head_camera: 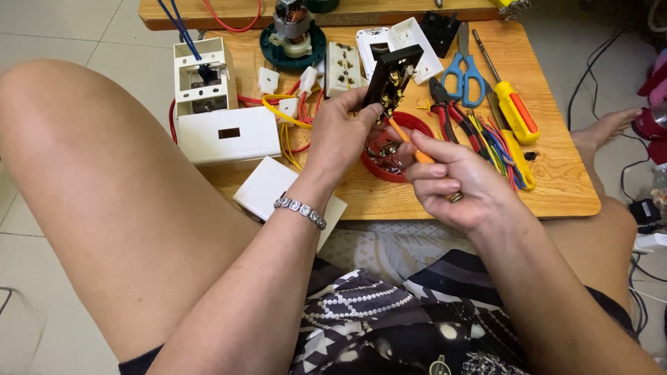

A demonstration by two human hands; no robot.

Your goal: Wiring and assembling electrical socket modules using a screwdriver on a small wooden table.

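My left hand (338, 130) holds a black socket module (391, 78) with brass terminals, tilted up over the low wooden table (556, 187). My right hand (455, 182) grips a small orange-handled screwdriver (408, 142), its tip set against the module's lower terminals. Directly beneath both hands sits a red round lid (411, 122) holding small metal parts. A beaded bracelet is on my left wrist and a ring is on my right hand.
On the table lie blue-handled scissors (464, 75), a yellow-and-orange screwdriver (513, 104), red-handled pliers (451, 114), coloured wires (497, 149), white switch boxes (208, 97), a white socket strip (342, 68) and a small motor on a green base (292, 35). My bare knee (83, 160) rises at left.
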